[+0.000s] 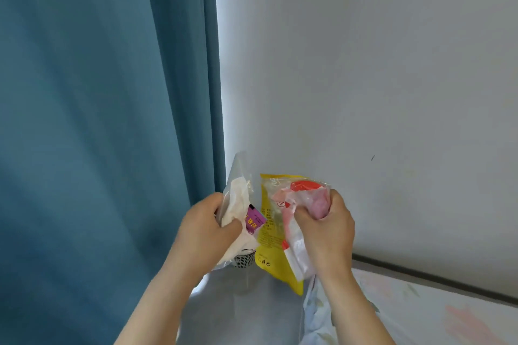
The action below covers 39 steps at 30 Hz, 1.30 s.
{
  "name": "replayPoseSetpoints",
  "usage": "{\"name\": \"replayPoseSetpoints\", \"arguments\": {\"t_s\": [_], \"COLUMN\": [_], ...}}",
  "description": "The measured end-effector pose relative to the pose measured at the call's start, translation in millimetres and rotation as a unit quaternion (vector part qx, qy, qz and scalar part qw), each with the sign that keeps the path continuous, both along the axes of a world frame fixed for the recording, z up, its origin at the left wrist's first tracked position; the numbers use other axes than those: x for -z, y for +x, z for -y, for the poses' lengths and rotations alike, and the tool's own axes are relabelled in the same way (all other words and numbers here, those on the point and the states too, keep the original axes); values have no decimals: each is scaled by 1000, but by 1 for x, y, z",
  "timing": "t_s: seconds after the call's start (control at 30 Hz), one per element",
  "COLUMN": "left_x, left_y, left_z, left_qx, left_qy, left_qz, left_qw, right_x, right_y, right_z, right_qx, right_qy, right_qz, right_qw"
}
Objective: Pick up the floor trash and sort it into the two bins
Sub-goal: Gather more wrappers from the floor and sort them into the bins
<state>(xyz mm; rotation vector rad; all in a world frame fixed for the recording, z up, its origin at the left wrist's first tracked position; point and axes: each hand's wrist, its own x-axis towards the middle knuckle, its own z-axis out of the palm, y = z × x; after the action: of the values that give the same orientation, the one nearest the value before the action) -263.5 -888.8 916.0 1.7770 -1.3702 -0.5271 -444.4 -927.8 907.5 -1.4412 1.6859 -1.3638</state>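
Both forearms (pixel 157 297) come up from the bottom edge, and each one ends in a hand full of trash, held in the air in front of the wall.

The left hand (pixel 207 228) has its fingers curled tightly around a clear bag (pixel 238 196). This bag is thin, soft plastic with something white and crumpled inside. Its long axis stands almost upright, and the top corner points up, above the thumb. A small purple sachet (pixel 254 218) with printed letters sticks out just beside the fingertips, towards the other hand.

The right hand (pixel 328 230) is clenched around a pink-and-red wrapper (pixel 301 197), a wrinkled transparent film that bulges above the knuckles and hangs down below the fingers. Behind it is a flat, glossy yellow packet (pixel 270 244). Its long axis is nearly vertical: the straight top edge is above the fingers, and the lower corner points down and a little to the right, under the wrist. I cannot tell which fingers hold it.

Under the left fingers a small white basket (pixel 244 259) with holes is partly visible. A blue curtain (pixel 98 120) hangs in folds beyond the left hand, a white wall (pixel 364 64) stands beyond the right, and a pale cloth (pixel 420 314) lies below the right wrist.
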Motion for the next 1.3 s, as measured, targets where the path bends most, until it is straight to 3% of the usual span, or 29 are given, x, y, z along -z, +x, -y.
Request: {"name": "replayPoseSetpoints", "arguments": {"t_s": [0.57, 0.9, 1.3], "left_x": [40, 86, 202], "left_y": [47, 38, 24], "left_z": [184, 296, 405], "left_qx": [81, 61, 5], "left_qy": [59, 115, 303], "left_qz": [25, 35, 22], "left_qw": [995, 991, 953], "right_x": [24, 74, 163], "right_y": [20, 3, -15], "right_z": [145, 258, 411], "right_qx": [96, 73, -4], "right_qy": [37, 80, 201], "right_qz": [-23, -22, -60], "right_qw": [994, 994, 978]}}
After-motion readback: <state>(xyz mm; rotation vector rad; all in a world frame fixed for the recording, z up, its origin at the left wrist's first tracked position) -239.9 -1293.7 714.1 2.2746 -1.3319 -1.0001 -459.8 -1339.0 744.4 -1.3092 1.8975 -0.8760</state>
